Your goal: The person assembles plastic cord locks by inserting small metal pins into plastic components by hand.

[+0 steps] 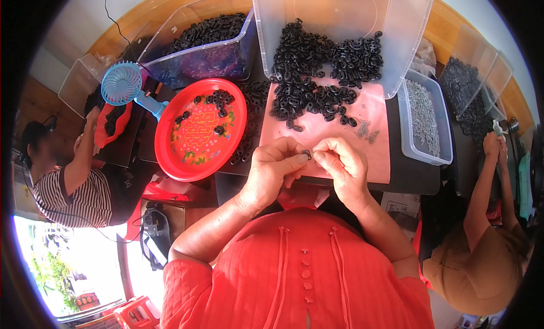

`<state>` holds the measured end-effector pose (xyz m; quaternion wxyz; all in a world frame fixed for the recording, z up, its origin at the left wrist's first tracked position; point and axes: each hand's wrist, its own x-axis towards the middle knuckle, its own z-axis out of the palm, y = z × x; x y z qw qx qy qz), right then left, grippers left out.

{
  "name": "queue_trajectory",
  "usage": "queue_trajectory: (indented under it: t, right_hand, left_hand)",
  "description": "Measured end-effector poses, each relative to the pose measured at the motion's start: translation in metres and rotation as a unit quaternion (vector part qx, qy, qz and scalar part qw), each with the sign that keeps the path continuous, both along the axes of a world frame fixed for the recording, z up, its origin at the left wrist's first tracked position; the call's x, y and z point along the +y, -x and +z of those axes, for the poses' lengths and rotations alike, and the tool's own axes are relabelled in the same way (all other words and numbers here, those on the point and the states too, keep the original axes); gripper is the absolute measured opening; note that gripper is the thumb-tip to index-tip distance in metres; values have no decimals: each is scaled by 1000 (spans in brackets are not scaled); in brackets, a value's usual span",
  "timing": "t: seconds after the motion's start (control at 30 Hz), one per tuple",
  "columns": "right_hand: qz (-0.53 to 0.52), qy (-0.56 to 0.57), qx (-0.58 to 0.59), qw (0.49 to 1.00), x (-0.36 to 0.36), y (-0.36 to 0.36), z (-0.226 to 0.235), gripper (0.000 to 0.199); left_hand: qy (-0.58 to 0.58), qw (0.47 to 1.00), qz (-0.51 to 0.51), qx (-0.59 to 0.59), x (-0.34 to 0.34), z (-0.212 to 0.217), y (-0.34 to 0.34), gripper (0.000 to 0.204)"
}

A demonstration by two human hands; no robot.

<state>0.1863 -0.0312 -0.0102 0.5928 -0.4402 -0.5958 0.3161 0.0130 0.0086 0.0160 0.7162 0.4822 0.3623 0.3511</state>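
Observation:
Both hands meet over the near edge of a pink sheet (374,153). Between the thumb and fingers of my left hand (273,167) is a small black oval part (306,154). My right hand (343,166) is pinched beside it, thumb against fingers; whatever it holds is too small to make out. Just beyond lies a heap of the same black parts (311,99), spilling from a clear plastic bin (399,40) tipped toward me. A few small silvery metal pieces (367,132) lie on the sheet to the right of the heap.
On the left stands a red round tray (161,131) with several black parts, beside a blue fan (122,82). A clear bin of black parts (209,34) is behind it. At right, a tub (447,153) holds silvery pieces. Co-workers sit at left (73,187) and right (476,266).

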Motion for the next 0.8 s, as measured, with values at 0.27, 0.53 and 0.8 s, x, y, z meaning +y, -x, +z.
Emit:
queue_trajectory:
  t: [0.27, 0.53, 0.8]
  right_hand:
    - [-10, -11, -41, 999, 1, 1, 3, 6]
    - [-20, -39, -56, 997, 2, 3, 2, 6]
    - [-42, -101, -109, 988, 5, 7, 5, 10]
  left_hand:
    - [-7, 1000, 1, -11, 1, -7, 1, 4]
    - [-7, 1000, 5, -4, 1, -5, 0, 4]
    - [-25, 999, 17, 19, -6, -3, -3, 6]
